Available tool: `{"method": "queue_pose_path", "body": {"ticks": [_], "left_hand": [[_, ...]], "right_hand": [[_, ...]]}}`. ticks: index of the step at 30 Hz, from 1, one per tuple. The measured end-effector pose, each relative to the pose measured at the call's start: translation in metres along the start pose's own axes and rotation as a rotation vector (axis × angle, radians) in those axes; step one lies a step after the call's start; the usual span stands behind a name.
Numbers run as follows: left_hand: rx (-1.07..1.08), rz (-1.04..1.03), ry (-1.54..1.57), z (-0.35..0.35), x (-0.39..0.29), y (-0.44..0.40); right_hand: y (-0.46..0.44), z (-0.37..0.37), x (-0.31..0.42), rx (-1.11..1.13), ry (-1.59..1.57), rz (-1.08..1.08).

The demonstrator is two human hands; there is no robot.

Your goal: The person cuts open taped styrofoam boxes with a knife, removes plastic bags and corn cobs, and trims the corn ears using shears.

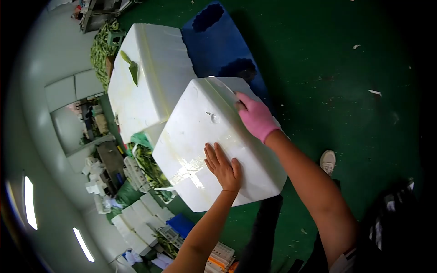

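Note:
A white foam box (195, 132) with strips of clear tape on its face fills the middle of the head view, tilted in the picture. My bare left hand (224, 169) lies flat on that face, fingers stretched out. At the box's upper right edge is my right hand (257, 116), in a pink glove. Its fingers are closed near the seam; a small dark thing shows at the fingertips, too little to name. Behind stands a second white foam box (136, 86), taped along its edge, with a green leafy piece (130, 66) on it.
A blue plastic pallet (218, 41) lies under the boxes on the green floor (327, 91). Crates of green vegetables (150, 164) stand left of the near box. More white boxes (141, 223) are stacked at lower left. A shoe (327, 162) is at right.

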State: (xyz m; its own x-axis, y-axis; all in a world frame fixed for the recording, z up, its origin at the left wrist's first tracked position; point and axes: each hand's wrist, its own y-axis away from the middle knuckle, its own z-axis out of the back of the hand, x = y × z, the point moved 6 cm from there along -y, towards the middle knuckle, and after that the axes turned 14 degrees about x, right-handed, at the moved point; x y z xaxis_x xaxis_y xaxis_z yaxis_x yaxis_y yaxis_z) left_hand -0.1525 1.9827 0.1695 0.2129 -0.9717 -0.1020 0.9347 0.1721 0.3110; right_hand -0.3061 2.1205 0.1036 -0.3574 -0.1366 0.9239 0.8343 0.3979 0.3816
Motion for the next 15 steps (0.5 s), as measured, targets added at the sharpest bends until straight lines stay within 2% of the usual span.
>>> {"method": "queue_pose_path", "body": {"ticks": [1,4,15], "left_hand": [[-0.007,-0.008,0.003,0.0,-0.003,0.0],[-0.016,-0.014,-0.002,0.0,-0.004,0.004],[-0.053,-0.028,0.04,0.002,-0.005,0.007]], "right_hand": [[-0.009,-0.004,0.005,0.008,-0.017,0.023],[-0.016,-0.011,0.013,0.044,-0.029,-0.12],[-0.025,-0.019,0.01,0.002,0.046,-0.09]]}}
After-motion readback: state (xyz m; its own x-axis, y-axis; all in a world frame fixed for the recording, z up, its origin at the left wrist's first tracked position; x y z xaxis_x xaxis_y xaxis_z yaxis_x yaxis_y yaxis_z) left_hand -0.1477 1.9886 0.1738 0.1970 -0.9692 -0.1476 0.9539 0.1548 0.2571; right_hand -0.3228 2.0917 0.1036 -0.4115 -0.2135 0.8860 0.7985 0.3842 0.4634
